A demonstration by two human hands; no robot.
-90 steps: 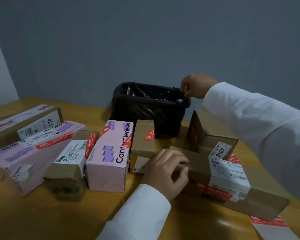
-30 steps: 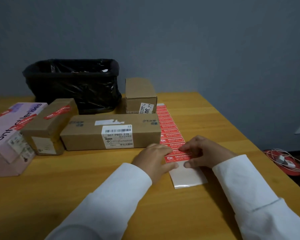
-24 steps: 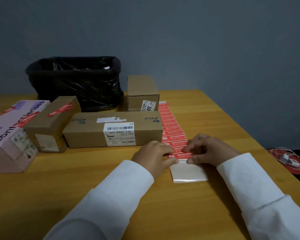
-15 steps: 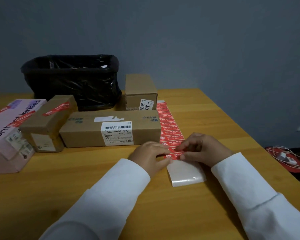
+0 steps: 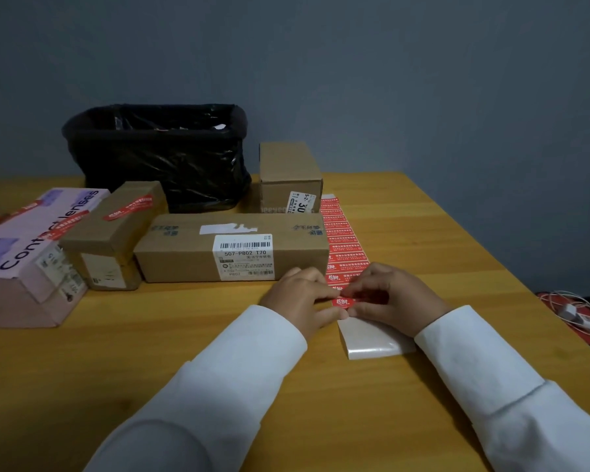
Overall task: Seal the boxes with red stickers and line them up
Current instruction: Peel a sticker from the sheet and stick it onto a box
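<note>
The single camera sat on my head and looked forward and down across the wooden table [image 5: 423, 212] toward the grey wall [image 5: 389, 80]. It was closest to my left hand [image 5: 302, 296] and right hand [image 5: 392, 296], low in the centre of the picture. The wide lens also took in the long cardboard box [image 5: 232, 248] and the black bin [image 5: 157, 155] farther off.

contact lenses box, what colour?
Pale pink contact lenses box, dark lettering; head view.
</note>
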